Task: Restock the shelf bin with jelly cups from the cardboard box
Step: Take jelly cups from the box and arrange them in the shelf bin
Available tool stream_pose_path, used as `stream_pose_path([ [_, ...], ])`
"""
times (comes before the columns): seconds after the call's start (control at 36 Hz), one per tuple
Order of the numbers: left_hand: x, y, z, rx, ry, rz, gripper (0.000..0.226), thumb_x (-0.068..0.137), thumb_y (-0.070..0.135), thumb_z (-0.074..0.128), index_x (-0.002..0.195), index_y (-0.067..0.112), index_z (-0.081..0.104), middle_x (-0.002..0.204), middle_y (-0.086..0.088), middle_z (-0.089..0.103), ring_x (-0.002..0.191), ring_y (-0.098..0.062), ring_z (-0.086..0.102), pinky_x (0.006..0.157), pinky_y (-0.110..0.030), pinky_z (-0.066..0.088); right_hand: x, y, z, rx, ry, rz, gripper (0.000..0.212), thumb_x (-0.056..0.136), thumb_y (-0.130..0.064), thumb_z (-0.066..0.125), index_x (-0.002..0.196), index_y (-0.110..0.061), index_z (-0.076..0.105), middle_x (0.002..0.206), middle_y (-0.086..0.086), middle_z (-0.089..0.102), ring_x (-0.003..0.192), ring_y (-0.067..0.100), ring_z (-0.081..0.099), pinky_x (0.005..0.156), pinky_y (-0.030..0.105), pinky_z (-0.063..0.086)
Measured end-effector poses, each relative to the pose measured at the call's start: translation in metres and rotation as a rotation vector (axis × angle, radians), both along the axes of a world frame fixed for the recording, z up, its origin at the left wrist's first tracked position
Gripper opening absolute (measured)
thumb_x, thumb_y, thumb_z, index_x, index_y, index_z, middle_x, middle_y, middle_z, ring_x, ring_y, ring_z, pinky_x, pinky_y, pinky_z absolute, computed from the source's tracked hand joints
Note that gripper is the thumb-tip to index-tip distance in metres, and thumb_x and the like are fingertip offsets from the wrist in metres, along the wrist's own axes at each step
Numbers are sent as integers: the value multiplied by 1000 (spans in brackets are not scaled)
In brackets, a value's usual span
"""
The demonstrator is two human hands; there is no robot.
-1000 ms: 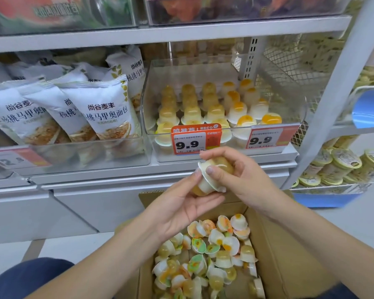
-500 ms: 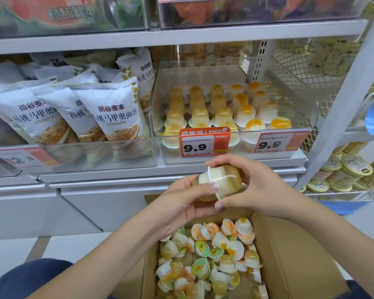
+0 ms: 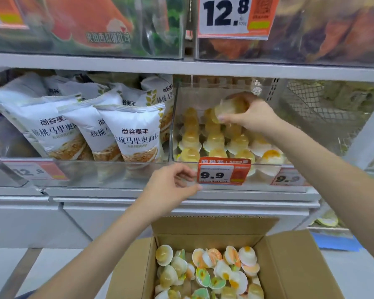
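A clear shelf bin [image 3: 174, 119] on the middle shelf holds rows of yellow and orange jelly cups [image 3: 213, 139]. My right hand [image 3: 253, 117] reaches over the bin's front wall and grips stacked pale yellow jelly cups [image 3: 231, 106] above the back rows. My left hand [image 3: 171, 184] is at the bin's front wall, just left of the 9.9 price tag [image 3: 221, 174], with loosely curled fingers and nothing in it. Below, the open cardboard box [image 3: 289, 268] holds several loose jelly cups [image 3: 216, 270] in yellow, orange and green.
White bread bags [image 3: 134, 137] fill the neighbouring bin on the left. The upper shelf board [image 3: 181, 65] hangs low over the bin. A wire basket [image 3: 324, 108] stands to the right. More cups lie on a lower right shelf [image 3: 326, 221].
My right hand rose from above the box into the bin, carrying the jelly cups. My left hand let go of them and moved up to the bin's front wall.
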State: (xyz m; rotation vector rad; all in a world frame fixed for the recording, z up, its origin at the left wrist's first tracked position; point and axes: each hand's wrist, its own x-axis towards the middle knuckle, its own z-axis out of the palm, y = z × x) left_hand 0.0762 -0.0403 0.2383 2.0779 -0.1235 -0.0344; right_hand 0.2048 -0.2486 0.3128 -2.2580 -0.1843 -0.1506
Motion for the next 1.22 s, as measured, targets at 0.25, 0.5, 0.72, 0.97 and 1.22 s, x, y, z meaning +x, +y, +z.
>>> stream_pose_path([
  [0.25,3,3,-12,91,-88,-32,17,75,33,75,85,32,61,85,18,63,84,7,57,71,-12,44,90,37,-4,-457,-64,240,62,68,-32,82,122,-22,53,131,-1,51,120,21,47,87,24,34],
  [0.5,9,0,-12,109,-84,6,12,77,36,71,87,35,65,85,18,65,85,6,58,73,-11,45,115,54,-6,-690,25,372,51,68,-25,83,111,-18,59,111,3,61,96,20,56,82,32,48],
  [0.72,7,-1,-10,127,-76,1,17,77,37,71,93,33,65,91,18,65,88,6,57,77,-16,48,125,61,-11,-794,101,364,44,69,-26,83,107,-15,62,108,9,64,98,28,60,83,34,48],
  [0.97,1,6,-10,200,-73,-45,23,76,38,73,90,37,55,93,18,61,89,3,57,82,-26,50,65,35,9,-559,-91,260,68,75,-28,79,135,-21,47,140,-1,48,128,19,45,95,20,33],
  [1.22,-22,1,-51,271,74,-130,19,77,24,74,88,24,58,85,11,61,84,-7,60,78,-26,51,-132,-17,-26,-180,-330,266,40,77,-22,78,112,-25,60,109,-23,55,99,-1,56,86,10,45],
])
